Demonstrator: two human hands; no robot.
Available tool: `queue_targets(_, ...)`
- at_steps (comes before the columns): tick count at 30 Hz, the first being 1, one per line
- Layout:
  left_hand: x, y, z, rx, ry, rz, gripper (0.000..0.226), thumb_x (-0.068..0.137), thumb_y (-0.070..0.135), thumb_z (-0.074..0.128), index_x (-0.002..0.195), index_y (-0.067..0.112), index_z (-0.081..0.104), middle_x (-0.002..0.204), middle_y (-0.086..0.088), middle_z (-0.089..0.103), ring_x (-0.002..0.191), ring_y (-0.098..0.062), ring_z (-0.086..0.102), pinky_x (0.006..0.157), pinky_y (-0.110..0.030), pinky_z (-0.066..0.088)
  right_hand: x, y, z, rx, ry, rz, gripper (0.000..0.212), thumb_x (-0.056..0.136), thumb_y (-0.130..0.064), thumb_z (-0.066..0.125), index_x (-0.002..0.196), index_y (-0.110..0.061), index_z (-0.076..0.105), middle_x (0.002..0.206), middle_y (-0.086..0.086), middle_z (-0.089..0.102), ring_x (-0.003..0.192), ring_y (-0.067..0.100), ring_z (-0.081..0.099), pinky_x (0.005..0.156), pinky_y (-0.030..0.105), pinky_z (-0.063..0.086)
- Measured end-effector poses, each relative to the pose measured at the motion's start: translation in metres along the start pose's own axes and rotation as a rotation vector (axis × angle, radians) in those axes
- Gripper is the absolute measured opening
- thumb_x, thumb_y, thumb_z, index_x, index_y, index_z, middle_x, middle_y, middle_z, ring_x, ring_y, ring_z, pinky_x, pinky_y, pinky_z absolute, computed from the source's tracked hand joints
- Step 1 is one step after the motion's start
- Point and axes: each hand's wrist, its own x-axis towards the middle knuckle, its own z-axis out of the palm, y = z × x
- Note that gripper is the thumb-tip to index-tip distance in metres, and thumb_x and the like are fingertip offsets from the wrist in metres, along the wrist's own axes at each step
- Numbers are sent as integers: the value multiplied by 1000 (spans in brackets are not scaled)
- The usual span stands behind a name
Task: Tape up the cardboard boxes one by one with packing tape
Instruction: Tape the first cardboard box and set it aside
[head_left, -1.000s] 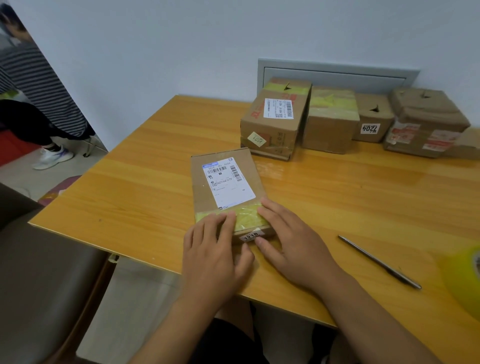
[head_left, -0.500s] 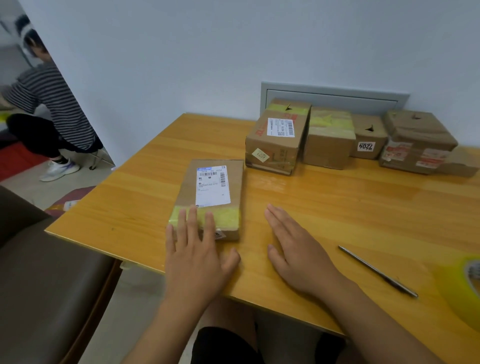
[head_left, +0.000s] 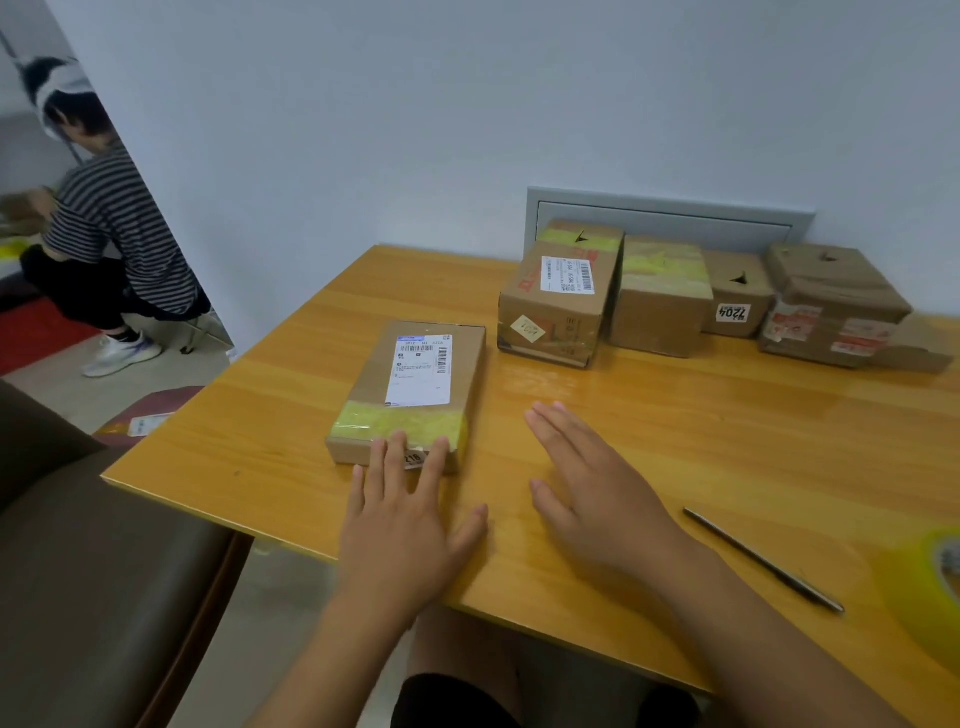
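On the wooden table (head_left: 675, 441) near its left front corner lies a flat cardboard box (head_left: 415, 389), a white shipping label on top and a band of yellow packing tape (head_left: 400, 426) across its near end. The left hand (head_left: 400, 525) is spread flat, fingertips touching the box's near edge, gripping nothing. The right hand (head_left: 597, 493) is open and empty just to the right of the box, apart from it. A pen (head_left: 763, 560) and a tape roll (head_left: 930, 597) lie further right; more boxes (head_left: 660, 296) stand along the wall
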Motion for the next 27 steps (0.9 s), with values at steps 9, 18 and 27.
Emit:
queue_targets(9, 93, -7, -6, -89, -228, -16, 87, 92, 60, 41, 156, 34, -11, 160, -10, -27, 147, -26, -26, 122, -43, -5, 39, 10, -20, -66, 30, 40, 63, 101, -39, 42, 156, -26, 14, 164, -11, 4, 150, 7, -5, 119, 31, 16)
queue_targets(18, 192, -5, 2, -157, -299, 56, 71, 100, 36, 36, 156, 35, -6, 161, -10, -26, 148, -26, -25, 121, -47, -5, 95, 36, -37, -172, 134, 131, 60, 101, -36, 42, 155, -22, 21, 164, -5, 12, 151, 13, 0, 120, 34, 15)
queue_targets(27, 258, 4, 17, -153, -290, 80, 72, 99, 37, 35, 155, 38, -9, 160, -7, -28, 146, -23, -29, 120, -47, -10, 155, 72, -35, -270, 144, 218, 75, 97, -54, 46, 156, -28, 8, 165, -1, 4, 151, 23, -4, 121, 43, 10)
